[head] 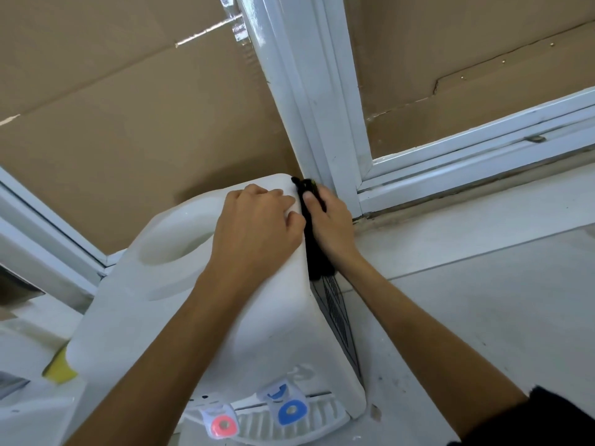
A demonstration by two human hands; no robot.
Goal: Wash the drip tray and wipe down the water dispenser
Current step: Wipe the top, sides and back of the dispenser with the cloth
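The left hand (257, 226) is lying flat on the water dispenser (180, 317); at its 3 o'clock, the right hand (331, 226) is gripping a black cloth (317, 259).

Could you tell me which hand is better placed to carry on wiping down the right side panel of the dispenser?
The right hand. It holds the black cloth against the water dispenser on its right side, above the vent grille. The left hand rests on top, steadying it, with no cloth.
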